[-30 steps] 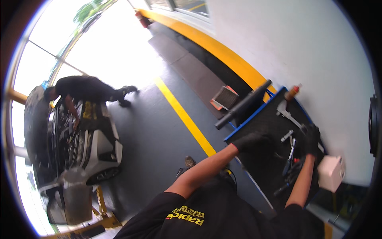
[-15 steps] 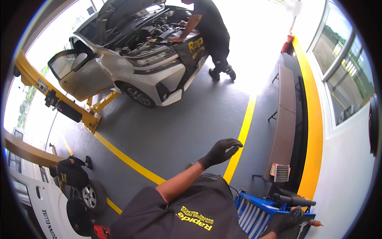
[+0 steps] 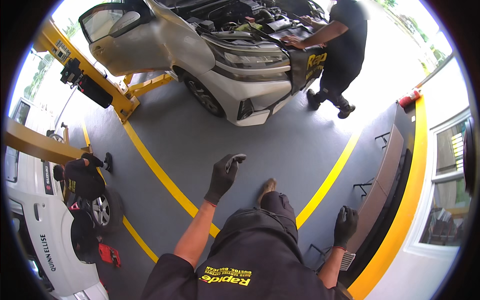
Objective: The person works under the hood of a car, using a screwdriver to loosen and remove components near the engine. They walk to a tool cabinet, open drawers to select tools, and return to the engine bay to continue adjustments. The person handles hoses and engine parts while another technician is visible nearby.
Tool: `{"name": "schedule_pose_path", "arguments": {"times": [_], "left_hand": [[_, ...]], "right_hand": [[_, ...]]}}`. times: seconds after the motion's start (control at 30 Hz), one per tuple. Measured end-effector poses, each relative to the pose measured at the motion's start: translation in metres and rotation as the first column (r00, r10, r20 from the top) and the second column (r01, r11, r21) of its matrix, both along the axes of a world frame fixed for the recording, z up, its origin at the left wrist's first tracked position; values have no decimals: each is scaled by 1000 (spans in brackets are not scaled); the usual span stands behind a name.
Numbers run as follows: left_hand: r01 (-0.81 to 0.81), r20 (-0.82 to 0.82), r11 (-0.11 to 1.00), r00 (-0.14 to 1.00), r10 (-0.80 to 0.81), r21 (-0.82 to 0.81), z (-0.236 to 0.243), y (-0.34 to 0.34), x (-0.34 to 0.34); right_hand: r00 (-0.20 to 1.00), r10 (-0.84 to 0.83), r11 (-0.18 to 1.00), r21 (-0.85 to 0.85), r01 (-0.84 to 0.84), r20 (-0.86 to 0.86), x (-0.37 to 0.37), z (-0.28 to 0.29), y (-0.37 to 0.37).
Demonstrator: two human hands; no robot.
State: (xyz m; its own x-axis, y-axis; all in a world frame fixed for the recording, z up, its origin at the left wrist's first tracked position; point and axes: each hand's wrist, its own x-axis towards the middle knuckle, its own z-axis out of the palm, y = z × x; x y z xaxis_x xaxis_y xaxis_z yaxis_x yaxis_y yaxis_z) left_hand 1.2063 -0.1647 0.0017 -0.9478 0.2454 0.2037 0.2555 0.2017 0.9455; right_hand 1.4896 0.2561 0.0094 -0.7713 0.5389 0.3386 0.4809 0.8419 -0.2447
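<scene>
My left hand (image 3: 223, 175), in a dark glove with a grey palm, is raised over the grey floor ahead of my body. Its fingers are loosely bent, with the thumb apart, and nothing shows in it. On the other side, my right hand (image 3: 346, 225), gloved the same way, hangs beside the long brown bench (image 3: 378, 185). Those fingers are curled inward, and the inside of that hand is hidden. Neither hand visibly touches anything. One of my brown shoes (image 3: 269, 187) is stepping forward on the floor.
Ahead stands a silver car (image 3: 240, 65) with its hood raised; a co-worker (image 3: 345, 45) leans over its engine. Left are a yellow lift post (image 3: 95, 75), a white vehicle (image 3: 45, 235), a crouching person (image 3: 82, 177), a wheel (image 3: 102, 207) and a red case (image 3: 109, 255). A fire extinguisher (image 3: 410, 97) is at far right.
My view has swung right and forward, and the silver car looks nearer. My right hand has left the blue rack, which is now out of view. My left hand has shifted left in view.
</scene>
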Motion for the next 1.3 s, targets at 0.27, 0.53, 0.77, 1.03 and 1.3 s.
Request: {"name": "schedule_pose_path", "arguments": {"times": [0.27,0.53,0.77,1.03,1.3], "left_hand": [[-119,-22,985,993,117,-122,13,22,-206],[-228,-293,938,945,148,-261,71,30,-420],[-150,-461,921,887,-35,-359,103,52,-642],[-262,-435,859,899,52,-439,45,95,-928],[-484,-460,580,865,201,-655,-12,160,-1136]], "right_hand": [[983,152,981,-105,-163,-104,-290,-35,53],[868,471,873,-58,-484,-154,-615,7,57],[764,571,808,38,-588,-300,-865,50,49],[762,579,795,-4,-606,-292,-1093,59,33],[725,668,732,-28,-681,-170,-1325,25,21]]}}
